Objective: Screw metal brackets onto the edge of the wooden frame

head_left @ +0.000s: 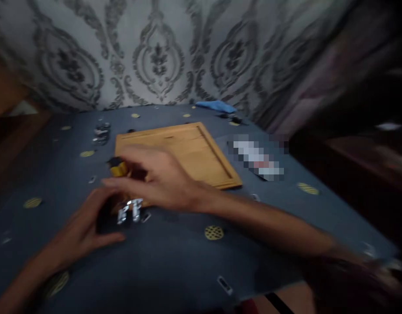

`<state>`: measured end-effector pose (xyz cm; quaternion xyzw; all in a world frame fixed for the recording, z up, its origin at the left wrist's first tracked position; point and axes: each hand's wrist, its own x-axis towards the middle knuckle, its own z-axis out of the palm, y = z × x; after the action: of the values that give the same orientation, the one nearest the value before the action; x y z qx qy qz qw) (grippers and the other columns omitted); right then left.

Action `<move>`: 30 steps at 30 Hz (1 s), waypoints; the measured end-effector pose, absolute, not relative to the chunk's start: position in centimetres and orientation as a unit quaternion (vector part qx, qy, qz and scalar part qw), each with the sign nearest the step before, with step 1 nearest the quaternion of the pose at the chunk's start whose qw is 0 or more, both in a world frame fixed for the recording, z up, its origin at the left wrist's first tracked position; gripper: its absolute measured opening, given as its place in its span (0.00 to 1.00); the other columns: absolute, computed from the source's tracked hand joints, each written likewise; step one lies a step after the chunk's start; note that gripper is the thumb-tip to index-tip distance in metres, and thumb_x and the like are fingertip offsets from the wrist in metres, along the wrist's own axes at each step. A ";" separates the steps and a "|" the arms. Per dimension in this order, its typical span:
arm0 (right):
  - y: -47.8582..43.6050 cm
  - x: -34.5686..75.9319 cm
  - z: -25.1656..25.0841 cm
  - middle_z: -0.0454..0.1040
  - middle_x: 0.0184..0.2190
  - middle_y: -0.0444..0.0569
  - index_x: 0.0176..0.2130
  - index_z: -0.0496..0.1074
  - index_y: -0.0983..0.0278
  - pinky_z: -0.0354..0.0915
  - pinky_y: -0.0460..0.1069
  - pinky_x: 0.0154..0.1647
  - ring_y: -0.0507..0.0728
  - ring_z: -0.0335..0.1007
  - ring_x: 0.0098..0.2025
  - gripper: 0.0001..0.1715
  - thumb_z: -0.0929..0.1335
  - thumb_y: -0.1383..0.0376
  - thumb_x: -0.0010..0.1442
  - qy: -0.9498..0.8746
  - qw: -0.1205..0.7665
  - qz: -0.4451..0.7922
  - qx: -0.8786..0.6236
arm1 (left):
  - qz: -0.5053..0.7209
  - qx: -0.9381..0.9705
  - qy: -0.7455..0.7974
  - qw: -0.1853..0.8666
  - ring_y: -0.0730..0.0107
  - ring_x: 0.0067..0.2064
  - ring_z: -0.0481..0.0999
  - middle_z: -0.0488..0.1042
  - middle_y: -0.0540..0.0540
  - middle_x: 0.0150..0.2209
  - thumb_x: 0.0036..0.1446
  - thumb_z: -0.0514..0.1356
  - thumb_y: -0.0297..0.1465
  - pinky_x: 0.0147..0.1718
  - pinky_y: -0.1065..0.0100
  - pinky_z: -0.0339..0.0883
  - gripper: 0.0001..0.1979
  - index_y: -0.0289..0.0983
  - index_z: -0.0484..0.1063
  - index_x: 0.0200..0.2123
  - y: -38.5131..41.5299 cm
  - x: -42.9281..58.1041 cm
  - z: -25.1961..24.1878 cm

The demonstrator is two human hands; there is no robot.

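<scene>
My right hand point(158, 176) reaches in over the near-left part of a wooden panel point(190, 152) with a raised rim. Its fingers are closed on a yellow-and-black handle, which looks like a screwdriver point(118, 167); the lower end is hidden. Below that hand, shiny metal hinge parts point(130, 210) sit at the panel's near-left edge. My left hand point(81, 229) is open beside them, thumb and fingers spread. The fingertips of both hands come close together; I cannot tell whether the left hand touches the panel. Blur softens the details.
Shiny metal pieces point(101, 132) lie at the back left on the dark blue tablecloth point(174, 261). A blue cloth or bag point(217, 106) and small dark items point(233, 118) are at the back right. A pixelated pale object point(256, 157) lies right of the panel. Patterned wallpaper point(158, 52) rises behind.
</scene>
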<state>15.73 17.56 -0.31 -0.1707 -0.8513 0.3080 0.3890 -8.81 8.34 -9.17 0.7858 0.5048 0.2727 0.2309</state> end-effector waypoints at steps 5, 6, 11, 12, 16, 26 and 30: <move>18.3 15.6 -1.1 0.66 0.26 0.38 0.29 0.65 0.63 0.61 0.46 0.31 0.48 0.62 0.28 0.18 0.73 0.62 0.68 -0.831 0.435 0.312 -0.151 | 0.223 0.774 0.539 0.248 0.43 0.63 0.72 0.69 0.38 0.63 0.55 0.74 0.43 0.61 0.42 0.72 0.41 0.47 0.60 0.67 8.0 -8.2 -7.5; 18.4 15.7 -1.1 0.66 0.26 0.39 0.29 0.67 0.63 0.61 0.46 0.30 0.48 0.62 0.28 0.17 0.73 0.62 0.68 -0.829 0.436 0.312 -0.156 | 0.227 0.771 0.538 0.252 0.44 0.63 0.72 0.70 0.38 0.62 0.54 0.74 0.43 0.61 0.42 0.72 0.42 0.46 0.60 0.67 8.0 -8.2 -7.3; 18.2 15.8 -0.8 0.72 0.26 0.41 0.30 0.71 0.63 0.62 0.46 0.27 0.49 0.67 0.27 0.16 0.73 0.61 0.68 -0.830 0.427 0.309 -0.184 | 0.232 0.766 0.535 0.268 0.45 0.63 0.72 0.70 0.38 0.62 0.57 0.73 0.41 0.62 0.42 0.70 0.39 0.46 0.60 0.67 7.7 -8.0 -6.8; 18.2 15.9 -0.9 0.73 0.26 0.41 0.31 0.72 0.63 0.63 0.46 0.27 0.49 0.68 0.27 0.16 0.73 0.60 0.68 -0.831 0.425 0.306 -0.188 | 0.234 0.766 0.535 0.268 0.45 0.63 0.72 0.70 0.38 0.62 0.57 0.73 0.41 0.63 0.43 0.70 0.39 0.46 0.61 0.67 7.7 -8.0 -6.9; 18.2 15.9 -1.2 0.75 0.29 0.42 0.33 0.73 0.63 0.65 0.47 0.28 0.49 0.70 0.27 0.15 0.74 0.57 0.68 -0.829 0.420 0.311 -0.200 | 0.239 0.762 0.539 0.266 0.46 0.62 0.73 0.70 0.38 0.61 0.58 0.72 0.41 0.62 0.43 0.70 0.38 0.46 0.61 0.67 7.7 -8.1 -7.0; 18.0 15.5 -1.8 0.77 0.31 0.44 0.29 0.70 0.62 0.66 0.47 0.27 0.49 0.71 0.27 0.19 0.75 0.57 0.66 -0.816 0.422 0.344 -0.194 | 0.247 0.755 0.549 0.262 0.48 0.61 0.73 0.71 0.40 0.60 0.62 0.69 0.42 0.60 0.45 0.72 0.35 0.49 0.61 0.67 7.5 -8.0 -7.2; 17.9 15.2 -2.1 0.78 0.32 0.44 0.29 0.69 0.62 0.67 0.47 0.27 0.49 0.71 0.27 0.19 0.75 0.57 0.66 -0.809 0.422 0.359 -0.197 | 0.248 0.752 0.551 0.263 0.48 0.60 0.74 0.71 0.40 0.59 0.62 0.69 0.43 0.59 0.46 0.72 0.34 0.49 0.61 0.67 7.6 -7.9 -7.3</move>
<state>15.22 17.93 -2.08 -0.1966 -0.8091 0.3590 0.4217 -7.92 7.59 -7.32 0.7521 0.5510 0.2483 0.2629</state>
